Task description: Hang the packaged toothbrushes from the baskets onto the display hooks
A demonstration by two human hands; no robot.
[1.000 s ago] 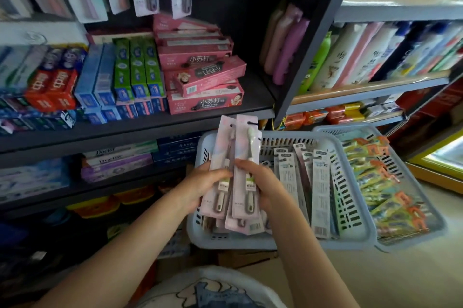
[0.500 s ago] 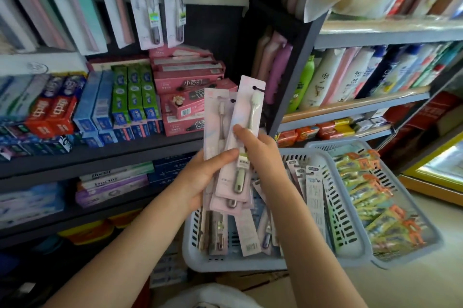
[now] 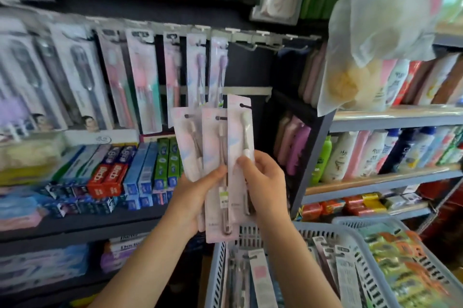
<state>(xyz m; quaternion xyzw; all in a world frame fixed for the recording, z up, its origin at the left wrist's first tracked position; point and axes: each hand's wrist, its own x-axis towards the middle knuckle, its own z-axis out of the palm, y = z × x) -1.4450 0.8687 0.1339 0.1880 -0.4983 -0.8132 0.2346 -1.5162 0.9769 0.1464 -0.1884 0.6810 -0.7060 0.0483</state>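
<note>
Both hands (image 3: 233, 189) grip fanned toothbrush packs (image 3: 215, 157), hiding their lower halves.

We list as unreadable: the motion-blurred hanging packs (image 3: 75, 82) at far left, the smeared print on the toothpaste boxes (image 3: 140, 172), the lower ends of the held toothbrush packs (image 3: 220, 157) behind the left hand (image 3: 198, 197) and right hand (image 3: 265, 189), and the baskets (image 3: 350, 237) cut by the bottom edge.

Dark store shelf (image 3: 82, 218) with toothpaste.
Toothpaste boxes (image 3: 140, 172) stand in a row on it; bottles (image 3: 350, 157) line the neighbouring wooden shelf (image 3: 375, 178).
</note>
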